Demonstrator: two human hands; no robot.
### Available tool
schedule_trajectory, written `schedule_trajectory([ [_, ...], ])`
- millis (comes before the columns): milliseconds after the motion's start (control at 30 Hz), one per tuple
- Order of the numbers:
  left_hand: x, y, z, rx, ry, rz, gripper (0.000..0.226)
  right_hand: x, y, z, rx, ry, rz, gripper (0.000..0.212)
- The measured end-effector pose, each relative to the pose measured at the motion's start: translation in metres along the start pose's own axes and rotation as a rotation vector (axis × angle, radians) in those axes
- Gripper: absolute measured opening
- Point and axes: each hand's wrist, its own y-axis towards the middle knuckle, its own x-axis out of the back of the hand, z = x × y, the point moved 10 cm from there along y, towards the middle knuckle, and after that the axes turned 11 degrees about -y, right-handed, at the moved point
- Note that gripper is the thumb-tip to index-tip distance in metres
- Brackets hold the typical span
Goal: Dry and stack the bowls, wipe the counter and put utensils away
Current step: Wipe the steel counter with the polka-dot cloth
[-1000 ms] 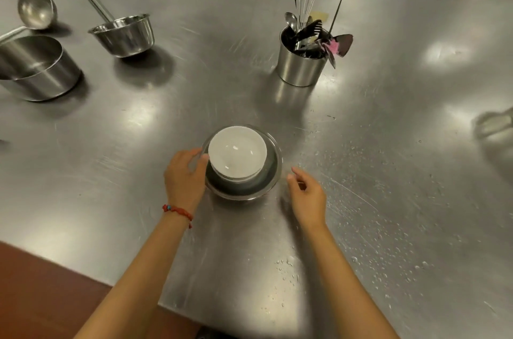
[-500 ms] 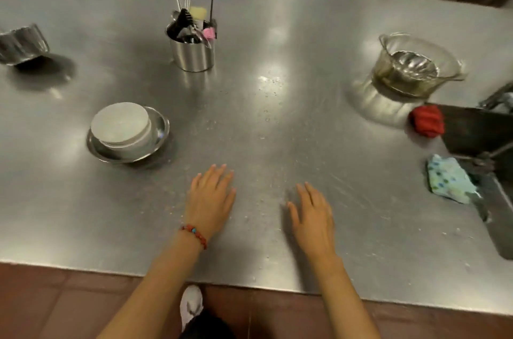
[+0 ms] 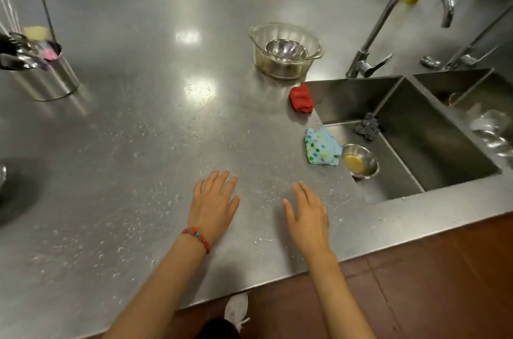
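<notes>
My left hand (image 3: 215,204) and my right hand (image 3: 306,215) hover flat over the wet steel counter (image 3: 138,158), fingers straight, holding nothing. A glass bowl (image 3: 286,50) with a small steel bowl (image 3: 286,49) inside stands at the back, near the sink. A red cloth (image 3: 301,97) lies at the sink's corner. A dotted blue cloth (image 3: 322,150) lies at the sink's edge, right of my hands. The steel utensil holder (image 3: 47,75) with utensils stands at the far left. The stacked bowls are out of view.
A double sink (image 3: 410,127) fills the right side, with a small steel dish (image 3: 360,164) of yellowish liquid and a dark scrubber (image 3: 367,126) on its ledge. A tall tap (image 3: 388,27) rises behind it. Water droplets cover the counter.
My view has swung right, away from the stacked bowls toward the sink. Both hands have left the bowls and now spread open over the counter.
</notes>
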Motion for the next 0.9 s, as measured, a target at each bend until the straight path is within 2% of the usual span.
schedule_trajectory([
  [233, -0.052, 0.077, -0.041, -0.097, 0.018, 0.096, 0.045, 0.01, 0.059, -0.068, -0.157, 0.08, 0.008, 0.05],
  [467, -0.094, 0.113, -0.059, -0.054, 0.049, 0.185, 0.045, 0.017, 0.114, -0.117, -0.235, 0.245, -0.044, 0.045],
  [600, -0.113, 0.125, -0.065, 0.02, 0.081, 0.185, 0.034, 0.01, 0.152, -0.141, -0.24, 0.298, -0.018, 0.044],
  [733, -0.122, 0.125, -0.069, 0.15, 0.057, 0.174, 0.05, 0.004, 0.186, -0.148, -0.181, 0.333, 0.025, 0.047],
  [900, -0.132, 0.117, -0.06, 0.27, 0.053, 0.188, 0.062, -0.017, 0.21, -0.147, -0.199, 0.332, 0.135, 0.065],
])
